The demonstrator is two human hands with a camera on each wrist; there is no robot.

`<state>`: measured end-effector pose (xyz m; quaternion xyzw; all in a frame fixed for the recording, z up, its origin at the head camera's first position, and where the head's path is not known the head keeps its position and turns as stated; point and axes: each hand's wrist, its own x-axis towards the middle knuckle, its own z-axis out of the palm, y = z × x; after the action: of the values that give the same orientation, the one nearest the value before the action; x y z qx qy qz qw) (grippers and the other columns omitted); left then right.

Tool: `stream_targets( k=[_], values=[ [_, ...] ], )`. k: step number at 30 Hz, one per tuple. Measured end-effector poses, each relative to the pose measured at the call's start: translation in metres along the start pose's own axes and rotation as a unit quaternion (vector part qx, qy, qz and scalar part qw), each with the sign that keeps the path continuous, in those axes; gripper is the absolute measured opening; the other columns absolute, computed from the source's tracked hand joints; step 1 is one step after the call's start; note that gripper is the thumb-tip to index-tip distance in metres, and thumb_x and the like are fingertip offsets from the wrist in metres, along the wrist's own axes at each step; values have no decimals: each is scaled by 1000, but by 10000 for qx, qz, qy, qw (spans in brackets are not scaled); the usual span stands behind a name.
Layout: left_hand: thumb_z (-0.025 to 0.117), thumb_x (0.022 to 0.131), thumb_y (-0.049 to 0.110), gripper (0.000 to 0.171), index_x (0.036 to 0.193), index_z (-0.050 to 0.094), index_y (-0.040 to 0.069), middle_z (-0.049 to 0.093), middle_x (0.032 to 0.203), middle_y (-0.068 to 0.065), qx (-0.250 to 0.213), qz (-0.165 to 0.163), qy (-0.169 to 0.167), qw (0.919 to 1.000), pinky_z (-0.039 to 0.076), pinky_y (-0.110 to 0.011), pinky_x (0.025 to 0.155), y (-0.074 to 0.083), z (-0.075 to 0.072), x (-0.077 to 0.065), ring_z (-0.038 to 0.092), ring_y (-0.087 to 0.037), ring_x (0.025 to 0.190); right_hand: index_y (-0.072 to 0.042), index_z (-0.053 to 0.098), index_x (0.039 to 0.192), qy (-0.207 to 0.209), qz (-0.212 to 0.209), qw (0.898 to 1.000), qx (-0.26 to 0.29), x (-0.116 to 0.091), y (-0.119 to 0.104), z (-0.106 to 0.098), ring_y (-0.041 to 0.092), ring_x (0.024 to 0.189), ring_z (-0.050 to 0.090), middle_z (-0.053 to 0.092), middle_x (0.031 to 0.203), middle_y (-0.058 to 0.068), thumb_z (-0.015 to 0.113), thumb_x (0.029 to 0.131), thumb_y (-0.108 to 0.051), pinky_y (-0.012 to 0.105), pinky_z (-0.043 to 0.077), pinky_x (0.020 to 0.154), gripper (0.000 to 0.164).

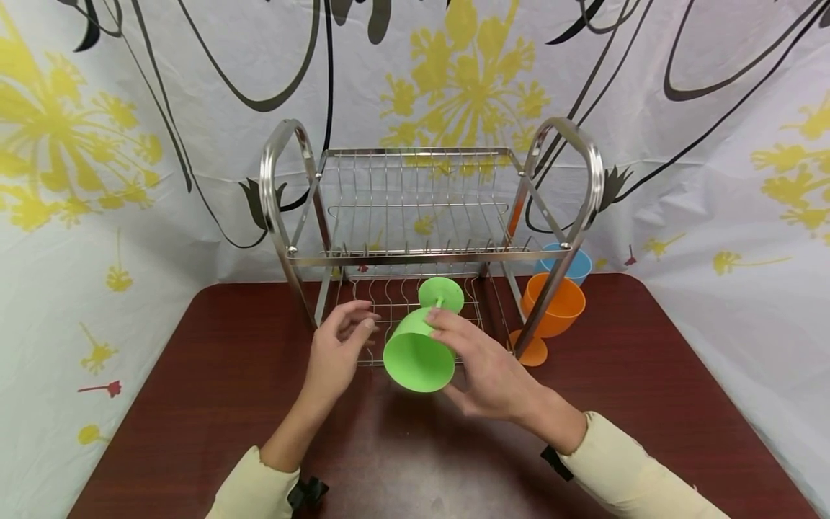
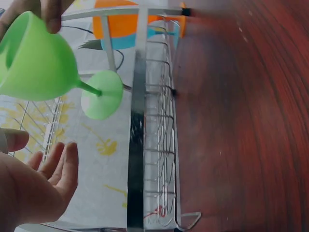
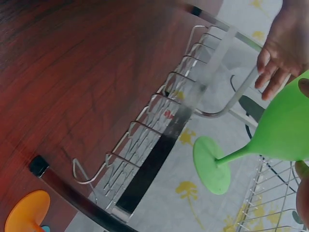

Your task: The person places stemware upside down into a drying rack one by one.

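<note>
A green plastic goblet (image 1: 418, 353) is tipped so its mouth faces the head camera and its round foot (image 1: 441, 294) points toward the rack. My right hand (image 1: 493, 367) grips the goblet by the side of its bowl, fingers above and thumb below. In the left wrist view, the goblet (image 2: 43, 58) hangs in front of the metal rack. To its left, my left hand (image 1: 340, 346) holds nothing, its fingers loosely bent and apart from the bowl. The right wrist view shows the left hand (image 3: 287, 48) beyond the goblet (image 3: 285, 121).
A two-tier metal dish rack (image 1: 421, 257) stands at the back of the dark red table (image 1: 214, 404). By its right legs are an orange goblet (image 1: 554, 306) and, behind that, a blue cup (image 1: 573, 267). A patterned cloth (image 1: 194, 130) hangs behind and at both sides.
</note>
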<state>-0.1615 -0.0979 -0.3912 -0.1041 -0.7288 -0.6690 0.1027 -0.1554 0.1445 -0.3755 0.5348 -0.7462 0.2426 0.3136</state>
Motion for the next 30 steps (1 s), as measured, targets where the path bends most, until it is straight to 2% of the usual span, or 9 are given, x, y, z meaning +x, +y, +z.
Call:
stream_targets(
  k=[2, 4, 7, 10, 14, 18, 23, 30],
  values=[
    [59, 96, 6, 27, 123, 59, 3, 67, 108, -22, -193, -258, -85, 9994, 57, -48, 80, 1, 1, 2, 67, -30, 93, 6, 43, 126, 22, -100, 9999, -57, -1, 2, 2, 35, 131, 45, 47, 137, 25, 82, 62, -7, 35, 33, 115, 76],
    [58, 96, 7, 28, 124, 59, 2, 67, 109, -23, -335, -468, -197, 9981, 57, -49, 80, 2, 1, 3, 66, -37, 96, 6, 44, 126, 37, -208, 9997, -89, -2, 5, 3, 36, 130, 45, 47, 137, 25, 81, 63, -7, 36, 33, 114, 74],
    [58, 97, 9, 28, 124, 59, 3, 66, 111, -25, -472, -701, -338, 9958, 55, -52, 82, 4, 2, 4, 64, -41, 100, 6, 44, 126, 23, -381, 9992, -83, -2, 9, 5, 38, 130, 45, 47, 137, 25, 80, 64, -7, 39, 35, 114, 73],
    [58, 97, 12, 28, 124, 59, 4, 67, 110, -23, -556, -972, -428, 9928, 56, -50, 82, 4, 2, 6, 66, -33, 97, 7, 44, 125, 24, -570, 9983, -87, -1, 13, 8, 40, 129, 46, 48, 136, 26, 79, 64, -5, 42, 37, 112, 72],
    [58, 97, 15, 31, 126, 58, 2, 68, 108, -16, -793, -1421, -604, 9848, 57, -44, 81, 3, 3, 8, 66, -22, 93, 8, 44, 125, 40, -759, 9970, -122, 1, 18, 9, 41, 127, 48, 49, 135, 27, 77, 63, -3, 45, 39, 110, 71],
    [57, 97, 16, 34, 127, 57, 0, 68, 107, -11, -1011, -1716, -774, 9769, 58, -45, 79, 4, 3, 9, 65, -20, 92, 8, 44, 125, 34, -920, 9956, -146, 2, 21, 11, 42, 126, 49, 49, 134, 27, 76, 65, -2, 47, 40, 109, 69],
    [57, 97, 19, 37, 128, 57, 0, 66, 108, -9, -1166, -2012, -946, 9680, 59, -40, 75, 5, 4, 11, 66, -17, 91, 6, 44, 126, -91, -1028, 9944, -242, 1, 24, 12, 41, 126, 49, 49, 135, 26, 73, 69, -1, 47, 40, 108, 64],
    [56, 98, 24, 41, 132, 55, 2, 63, 115, -11, -1251, -2329, -1237, 9565, 59, -39, 78, 5, 6, 11, 66, -18, 93, 4, 44, 127, -271, -1234, 9918, -200, -2, 27, 14, 39, 128, 47, 48, 137, 23, 66, 74, 1, 47, 40, 109, 57]
  ],
)
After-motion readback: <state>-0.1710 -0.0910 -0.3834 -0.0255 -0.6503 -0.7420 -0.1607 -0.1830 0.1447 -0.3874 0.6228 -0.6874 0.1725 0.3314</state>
